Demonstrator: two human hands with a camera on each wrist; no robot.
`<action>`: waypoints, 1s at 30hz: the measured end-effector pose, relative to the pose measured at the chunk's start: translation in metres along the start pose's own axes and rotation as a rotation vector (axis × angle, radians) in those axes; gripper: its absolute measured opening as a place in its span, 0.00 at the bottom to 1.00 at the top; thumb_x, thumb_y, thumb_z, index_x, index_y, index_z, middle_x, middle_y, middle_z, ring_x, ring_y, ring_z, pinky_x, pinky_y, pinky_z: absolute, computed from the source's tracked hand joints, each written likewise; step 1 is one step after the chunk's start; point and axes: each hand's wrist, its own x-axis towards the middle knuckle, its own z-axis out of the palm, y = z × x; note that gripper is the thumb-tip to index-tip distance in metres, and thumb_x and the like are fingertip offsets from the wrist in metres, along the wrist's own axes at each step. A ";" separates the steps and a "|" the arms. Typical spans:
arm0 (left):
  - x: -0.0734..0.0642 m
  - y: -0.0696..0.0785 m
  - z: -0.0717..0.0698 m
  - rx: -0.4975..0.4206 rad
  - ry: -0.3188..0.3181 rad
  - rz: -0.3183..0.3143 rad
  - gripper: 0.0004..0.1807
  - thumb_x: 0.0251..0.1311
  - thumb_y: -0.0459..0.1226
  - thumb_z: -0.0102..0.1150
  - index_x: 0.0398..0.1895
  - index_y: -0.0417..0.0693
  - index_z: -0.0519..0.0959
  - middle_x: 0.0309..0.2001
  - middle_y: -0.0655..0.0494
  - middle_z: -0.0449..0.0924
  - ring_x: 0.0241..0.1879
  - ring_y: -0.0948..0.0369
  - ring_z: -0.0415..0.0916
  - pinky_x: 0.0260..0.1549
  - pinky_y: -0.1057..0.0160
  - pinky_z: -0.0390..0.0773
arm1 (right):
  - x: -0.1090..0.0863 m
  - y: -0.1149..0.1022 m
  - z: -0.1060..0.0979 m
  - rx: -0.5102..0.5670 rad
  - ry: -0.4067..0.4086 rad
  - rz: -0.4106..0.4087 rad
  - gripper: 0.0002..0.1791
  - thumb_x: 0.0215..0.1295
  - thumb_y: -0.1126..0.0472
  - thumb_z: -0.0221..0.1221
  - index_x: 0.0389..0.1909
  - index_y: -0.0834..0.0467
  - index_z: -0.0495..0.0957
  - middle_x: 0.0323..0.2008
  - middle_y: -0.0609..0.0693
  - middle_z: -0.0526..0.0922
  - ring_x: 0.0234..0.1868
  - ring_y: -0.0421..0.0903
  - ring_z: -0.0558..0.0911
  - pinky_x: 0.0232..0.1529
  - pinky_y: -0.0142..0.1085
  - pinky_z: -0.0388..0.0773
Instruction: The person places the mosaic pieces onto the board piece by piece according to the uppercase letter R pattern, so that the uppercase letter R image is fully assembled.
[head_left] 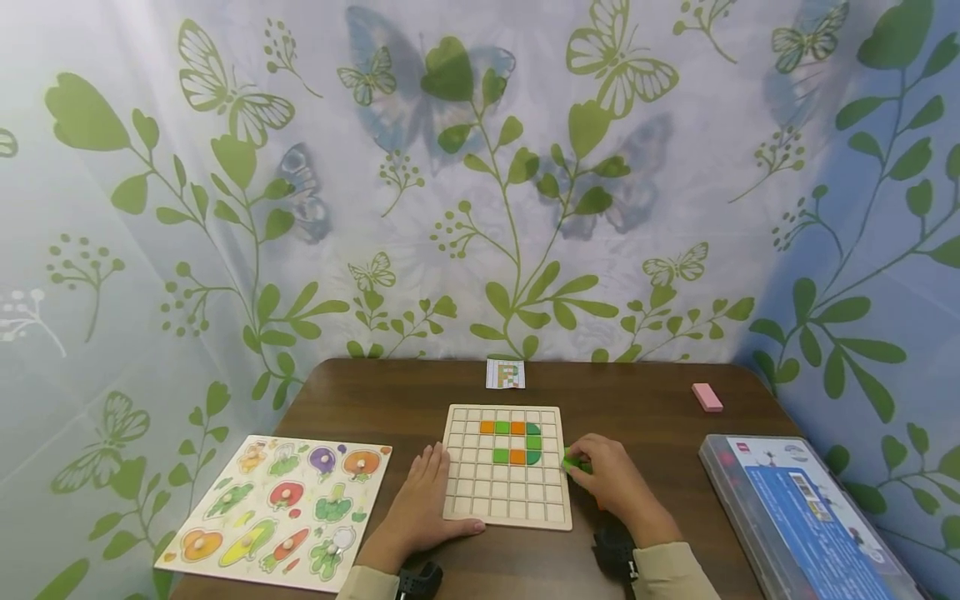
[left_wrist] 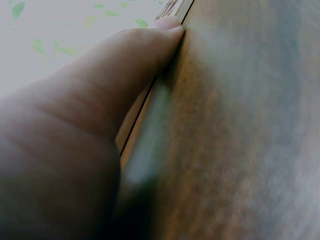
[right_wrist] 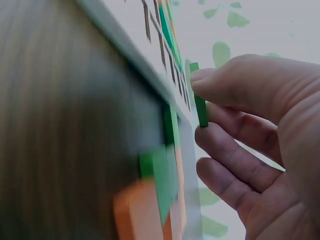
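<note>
Apparently braced: left hand, fingers straight, steadies grid board at left edge.
Right hand pinches green tile just off board's right edge; spare tiles nearby, presumably for short reach.

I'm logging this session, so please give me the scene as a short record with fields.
Left hand: fingers at the board's left edge, thumb at its near edge
Right hand: pinches a green piece beside the board's right edge
Board: gridded, with orange and green tiles
Loose pieces: orange and green, right of the board
Card: beyond the board
Puzzle: left of the left hand
Case: right of the right hand
</note>
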 end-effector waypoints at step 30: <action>0.001 0.000 -0.001 0.028 -0.004 0.011 0.73 0.53 0.79 0.57 0.79 0.25 0.54 0.79 0.28 0.49 0.79 0.37 0.47 0.76 0.41 0.52 | 0.083 -0.064 0.073 0.046 -0.175 -0.098 0.07 0.64 0.67 0.74 0.41 0.56 0.89 0.42 0.47 0.86 0.45 0.48 0.85 0.46 0.39 0.84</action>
